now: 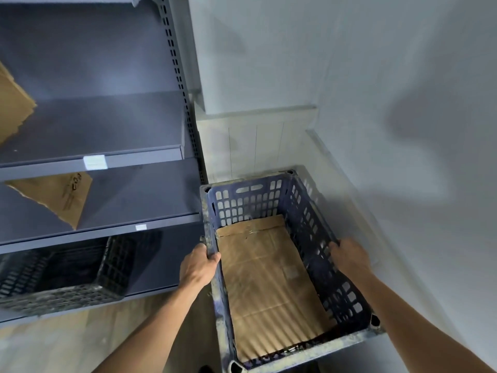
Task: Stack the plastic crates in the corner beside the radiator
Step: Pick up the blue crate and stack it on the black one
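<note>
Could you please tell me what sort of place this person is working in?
Probably a shop or stockroom: grey metal shelving with slotted uprights and white label tags, a dark perforated plastic crate on its lowest shelf, and a blue perforated plastic crate lined with brown cardboard.

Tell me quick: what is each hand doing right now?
Left hand: closed on the blue crate, gripping its left rim.
Right hand: closed on the crate's right wall.
</note>
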Tool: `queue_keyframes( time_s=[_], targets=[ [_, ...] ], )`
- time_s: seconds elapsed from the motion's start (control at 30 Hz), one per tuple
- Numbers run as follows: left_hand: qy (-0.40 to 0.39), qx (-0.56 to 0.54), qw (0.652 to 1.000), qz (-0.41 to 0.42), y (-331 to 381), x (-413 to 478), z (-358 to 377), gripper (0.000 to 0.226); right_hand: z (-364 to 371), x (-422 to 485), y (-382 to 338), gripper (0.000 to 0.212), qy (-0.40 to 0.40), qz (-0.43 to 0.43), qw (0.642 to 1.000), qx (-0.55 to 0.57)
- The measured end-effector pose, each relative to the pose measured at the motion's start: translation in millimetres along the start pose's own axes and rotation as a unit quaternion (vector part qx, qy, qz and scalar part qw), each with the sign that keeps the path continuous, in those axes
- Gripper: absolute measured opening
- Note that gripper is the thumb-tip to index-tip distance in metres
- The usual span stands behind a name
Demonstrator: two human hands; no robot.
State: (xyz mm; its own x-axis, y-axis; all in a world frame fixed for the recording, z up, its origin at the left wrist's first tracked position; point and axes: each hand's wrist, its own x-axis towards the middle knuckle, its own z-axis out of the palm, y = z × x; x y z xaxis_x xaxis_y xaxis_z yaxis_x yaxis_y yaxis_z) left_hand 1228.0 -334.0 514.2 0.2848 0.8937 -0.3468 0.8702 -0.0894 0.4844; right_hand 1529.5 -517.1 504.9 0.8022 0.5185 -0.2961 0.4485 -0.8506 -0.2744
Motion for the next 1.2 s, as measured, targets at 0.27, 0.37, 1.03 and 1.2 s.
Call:
queue_keyframes(
  time_s=[0.27, 0.37, 1.03, 1.2],
  targets=[
    [-0.039, -0.003, 0.999, 0.000, 1, 15, 18, 0.025, 21, 8, 22, 0.032, -0.046, 0.021, 0.999, -0.008],
    [-0.031, 0.014, 0.999, 0.002, -1, 15, 25, 0.023, 26, 9, 29, 0.031, -0.048, 0.011, 0.999, -0.011],
    [-0.033, -0.031, 0.998, -0.039, -7, -15, 40, 0.020, 29, 4, 35, 0.021, -0.053, -0.039, 0.997, 0.050],
    [-0.033, -0.062, 0.996, -0.048, 0, -13, 44, 0.020, 32, 5, 48, 0.017, -0.026, -0.022, 0.995, 0.095]
  ],
)
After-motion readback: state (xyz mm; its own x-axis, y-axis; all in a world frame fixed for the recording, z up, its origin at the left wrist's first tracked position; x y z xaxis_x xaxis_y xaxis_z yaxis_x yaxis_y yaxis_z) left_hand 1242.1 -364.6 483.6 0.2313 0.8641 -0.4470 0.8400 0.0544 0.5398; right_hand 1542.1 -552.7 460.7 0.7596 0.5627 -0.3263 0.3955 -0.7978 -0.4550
